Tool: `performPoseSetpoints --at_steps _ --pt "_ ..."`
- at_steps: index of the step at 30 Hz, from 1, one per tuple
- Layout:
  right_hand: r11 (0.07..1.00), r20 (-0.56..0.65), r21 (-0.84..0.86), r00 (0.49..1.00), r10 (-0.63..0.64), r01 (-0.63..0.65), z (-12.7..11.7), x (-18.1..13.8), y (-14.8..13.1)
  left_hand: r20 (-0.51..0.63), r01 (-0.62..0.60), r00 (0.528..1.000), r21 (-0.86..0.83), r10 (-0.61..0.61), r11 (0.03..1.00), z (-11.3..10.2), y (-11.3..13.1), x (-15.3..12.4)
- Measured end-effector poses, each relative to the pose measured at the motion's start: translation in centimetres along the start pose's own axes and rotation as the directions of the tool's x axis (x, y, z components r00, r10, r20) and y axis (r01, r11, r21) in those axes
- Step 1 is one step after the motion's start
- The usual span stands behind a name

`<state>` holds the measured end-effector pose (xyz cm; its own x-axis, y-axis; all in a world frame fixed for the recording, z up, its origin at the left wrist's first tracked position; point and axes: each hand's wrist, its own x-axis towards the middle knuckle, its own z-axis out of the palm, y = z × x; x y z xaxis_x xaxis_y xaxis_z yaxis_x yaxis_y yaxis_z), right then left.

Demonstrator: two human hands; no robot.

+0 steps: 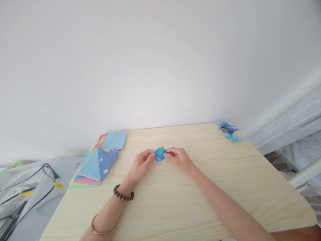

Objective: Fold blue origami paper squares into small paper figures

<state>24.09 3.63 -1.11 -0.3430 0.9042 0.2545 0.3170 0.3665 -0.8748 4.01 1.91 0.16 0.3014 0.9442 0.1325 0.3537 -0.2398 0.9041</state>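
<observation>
Surface (163, 214) of pale wood grain, rounded at the near right corner; its far edge is set along a plain white wall (160, 67), on which a few small dark specks are seen. Near the middle of the surface, toward the far side, a small blue folded paper (159, 154) is held between two hands. Its left edge is pinched by the closed thumb and fingers of the left hand (140, 165), its right edge by those of the right hand (182, 160); fingers almost together on both sides, with only the paper's thickness between.

The edges of the folded paper are partly covered by the fingertips; its exact folds cannot be made out. Both forearms are cut off at the near edge of view. The items beyond the right edge of the surface are blurred and cannot be named surely.

At the far left, a loose paper stack (86, 182) is spread, blue patterned sheets uppermost, pink, yellow and green edges showing beneath. At the far right corner, several blue folded figures (233, 137) are lined up, overlapping. Left of the surface, a black cable (37, 200) with a yellow tag (58, 185) is draped over a grey top (59, 167). A dark bead bracelet (122, 195) is worn on the left wrist, a thin copper-coloured bangle (104, 233) farther up the forearm.
</observation>
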Motion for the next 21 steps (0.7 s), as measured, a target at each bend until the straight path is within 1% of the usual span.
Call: performPoseSetpoints --at_steps 3,5,6,8,10,12,15,21 --pt "0.998 -0.005 -0.045 0.999 -0.052 0.051 0.06 -0.39 -0.15 0.046 0.025 0.999 -0.068 -0.022 0.997 0.04 -0.4 -0.08" --pt "0.988 -0.044 -0.107 0.992 -0.119 0.114 0.13 -0.74 -0.12 0.016 0.003 1.0 -0.038 -0.002 0.999 0.08 -0.41 -0.35" --pt "0.978 -0.061 -0.139 0.984 -0.166 0.156 0.17 -0.86 -0.08 -0.006 -0.035 0.999 -0.001 0.035 0.999 0.07 -0.34 -0.48" --pt "0.943 -0.079 -0.215 0.957 -0.278 0.255 0.21 -0.93 0.05 -0.022 -0.153 0.988 0.095 0.155 0.984 -0.04 -0.16 -0.65" --pt "0.89 -0.075 -0.3 0.922 -0.381 0.343 0.17 -0.86 0.19 0.008 -0.278 0.96 0.176 0.281 0.944 -0.22 -0.06 -0.7" --pt "0.84 -0.057 -0.364 0.891 -0.451 0.402 0.07 -0.76 0.28 0.047 -0.358 0.933 0.219 0.357 0.908 -0.4 -0.13 -0.69" --pt "0.798 -0.036 -0.407 0.866 -0.5 0.444 -0.05 -0.72 0.31 0.062 -0.407 0.912 0.257 0.405 0.877 -0.57 -0.4 -0.66" --pt "0.8 -0.026 -0.393 0.864 -0.503 0.454 -0.02 -0.79 0.21 0.056 -0.449 0.889 0.306 0.455 0.839 -0.84 -0.43 -0.63"
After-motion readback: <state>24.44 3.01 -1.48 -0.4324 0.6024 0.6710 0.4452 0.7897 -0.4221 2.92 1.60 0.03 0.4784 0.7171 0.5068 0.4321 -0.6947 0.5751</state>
